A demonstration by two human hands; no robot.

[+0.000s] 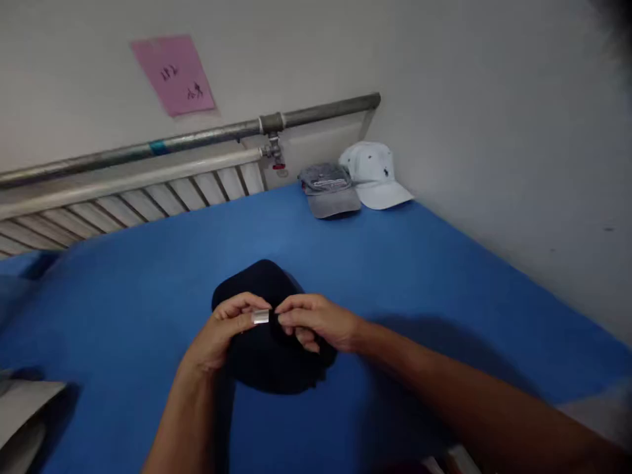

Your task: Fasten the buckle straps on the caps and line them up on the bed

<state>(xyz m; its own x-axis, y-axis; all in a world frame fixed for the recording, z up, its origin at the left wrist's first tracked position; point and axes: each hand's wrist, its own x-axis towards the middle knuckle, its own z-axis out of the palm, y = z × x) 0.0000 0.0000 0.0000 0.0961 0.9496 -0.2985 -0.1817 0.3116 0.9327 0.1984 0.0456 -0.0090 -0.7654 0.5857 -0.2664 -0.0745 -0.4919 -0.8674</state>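
Note:
A black cap (276, 368) lies on the blue tabletop in front of me, its brim pointing away and partly under my hands. Between the thumb and fingers of my left hand (227, 329) is a small shiny metal buckle (261, 316), held above the cap. Close by on the right, my right hand (316, 322) pinches what looks like the dark end of the cap's strap, mostly covered by the fingertips. The two sets of fingertips nearly meet; whether the strap passes through the buckle is too dark to tell.
A grey cap (330, 191) and a white cap (375, 174) sit side by side at the back corner of the blue table (148, 296). Behind it run a radiator (168, 197) and a metal pipe (212, 137). Pale objects (29, 401) stand at the left edge.

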